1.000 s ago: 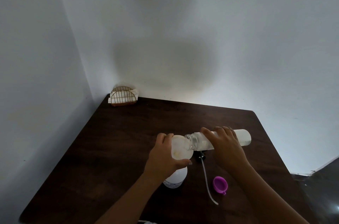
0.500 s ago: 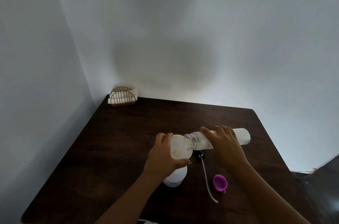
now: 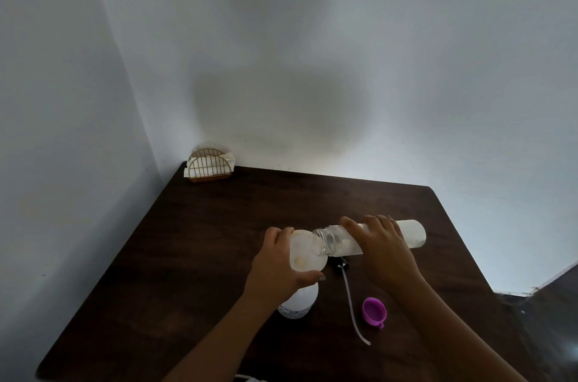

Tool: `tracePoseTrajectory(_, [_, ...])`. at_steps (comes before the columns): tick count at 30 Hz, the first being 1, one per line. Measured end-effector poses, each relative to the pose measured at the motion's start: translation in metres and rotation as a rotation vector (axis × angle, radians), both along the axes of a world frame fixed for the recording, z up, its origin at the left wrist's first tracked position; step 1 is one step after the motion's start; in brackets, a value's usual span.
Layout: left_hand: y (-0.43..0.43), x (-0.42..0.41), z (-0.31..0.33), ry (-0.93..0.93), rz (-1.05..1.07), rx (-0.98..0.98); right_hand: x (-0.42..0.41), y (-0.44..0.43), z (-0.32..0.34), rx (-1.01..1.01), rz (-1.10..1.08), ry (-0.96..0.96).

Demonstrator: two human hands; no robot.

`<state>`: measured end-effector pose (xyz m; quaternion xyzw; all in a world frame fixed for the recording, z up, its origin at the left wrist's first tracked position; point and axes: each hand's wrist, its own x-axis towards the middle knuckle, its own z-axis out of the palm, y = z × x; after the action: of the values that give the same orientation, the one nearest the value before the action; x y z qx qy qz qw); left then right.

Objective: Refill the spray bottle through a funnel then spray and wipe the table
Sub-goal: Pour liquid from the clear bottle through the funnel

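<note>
Change: basically nothing since half a second back, same pose for both hands, refill bottle tipped at the same angle, maybe a hair of camera drift.
Left hand (image 3: 278,272): wrapped round the white funnel (image 3: 305,251), thumb on the near rim, fingers curled over the far rim, clamped on it.
Funnel: sitting in the neck of the spray bottle (image 3: 298,303), wide mouth facing up.
Spray bottle: upright on the table (image 3: 219,240), near-middle of the top, white-ish, mostly hidden under the left hand.
Right hand (image 3: 383,244): fingers curled over the middle of the refill bottle (image 3: 413,233), gripping it from above.
Refill bottle: lying nearly level in the air, base out toward 3 o'clock, open clear neck at 9 o'clock, right over the funnel's rim. Can't tell if anything is pouring.
Spray head (image 3: 342,264): black, flat on the table just at 3 o'clock of the funnel, long dip tube (image 3: 352,303) trailing toward 5 o'clock.
Purple cap (image 3: 373,311): on the table at 3 o'clock of the spray bottle, just beside the tube, open side up.
Napkin holder (image 3: 209,164): gold wire, white napkins inside, way off in the table's 11 o'clock corner against the wall.
</note>
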<state>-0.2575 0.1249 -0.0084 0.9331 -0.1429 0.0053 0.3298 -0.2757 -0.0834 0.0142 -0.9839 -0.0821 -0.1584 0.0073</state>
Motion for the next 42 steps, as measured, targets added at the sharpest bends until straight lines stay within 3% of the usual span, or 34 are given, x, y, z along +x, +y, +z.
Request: tracePoseTrajectory(42, [-0.0002,0.0006,0.0014,0.002,-0.002,0.011,0.0027,-0.0016,-0.0004,-0.011,0.025,-0.050])
